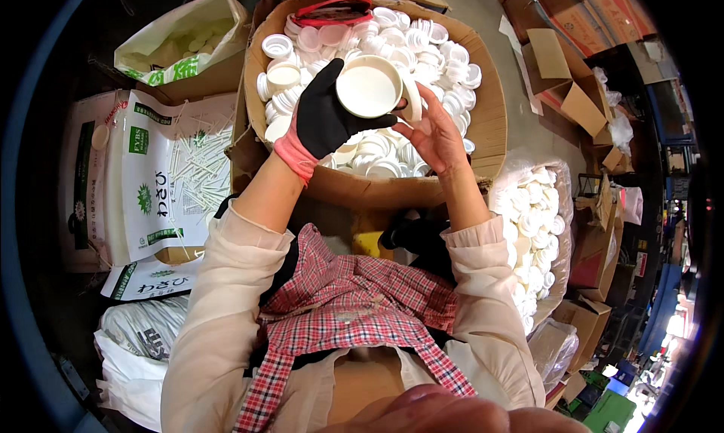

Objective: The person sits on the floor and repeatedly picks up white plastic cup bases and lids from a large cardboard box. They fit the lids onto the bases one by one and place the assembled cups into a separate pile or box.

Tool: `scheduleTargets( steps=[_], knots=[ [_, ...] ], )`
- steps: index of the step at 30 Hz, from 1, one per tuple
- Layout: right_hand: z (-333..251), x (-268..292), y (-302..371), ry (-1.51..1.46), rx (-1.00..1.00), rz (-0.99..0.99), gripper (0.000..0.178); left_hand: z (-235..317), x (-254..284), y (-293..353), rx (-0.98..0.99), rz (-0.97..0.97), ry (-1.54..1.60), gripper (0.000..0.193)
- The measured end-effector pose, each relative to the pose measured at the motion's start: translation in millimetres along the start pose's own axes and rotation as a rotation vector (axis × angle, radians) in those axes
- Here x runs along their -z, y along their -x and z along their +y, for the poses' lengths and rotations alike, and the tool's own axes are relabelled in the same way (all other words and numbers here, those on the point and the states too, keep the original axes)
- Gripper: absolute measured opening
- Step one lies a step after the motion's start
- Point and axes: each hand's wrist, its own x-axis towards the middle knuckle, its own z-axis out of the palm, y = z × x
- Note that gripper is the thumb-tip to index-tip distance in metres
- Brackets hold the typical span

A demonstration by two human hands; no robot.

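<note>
My left hand [323,115], in a black glove with a pink cuff, is closed around a round white plastic lid [369,87], its hollow side facing up. My bare right hand [437,135] pinches a second white lid [412,98], seen nearly edge-on, right beside the first. Both hands are above a large cardboard box [489,93] heaped with white plastic lids [381,152] of the same kind. A red-rimmed, dark object [332,12] lies on the heap at the far side; what it is I cannot tell.
On the right, a plastic-lined box holds more white lids [534,233]. To the left, thin white sticks [197,165] lie scattered on a printed white sheet [147,199]. An open white bag [177,37] stands at the far left. Opened cardboard cartons [566,71] stand at the far right.
</note>
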Motion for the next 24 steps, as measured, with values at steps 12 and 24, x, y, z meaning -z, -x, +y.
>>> scheduleTargets(
  steps=[12,24],
  knots=[
    [24.3,136.9,-27.9,1.869,-0.49,0.139,0.046,-31.0,6.3,8.9,0.299,-0.158,0.219,0.059],
    [-14.2,77.9,-8.1,1.968,0.254,0.012,0.014,-9.3,14.1,2.4,0.529,-0.082,1.551,0.063]
  ],
)
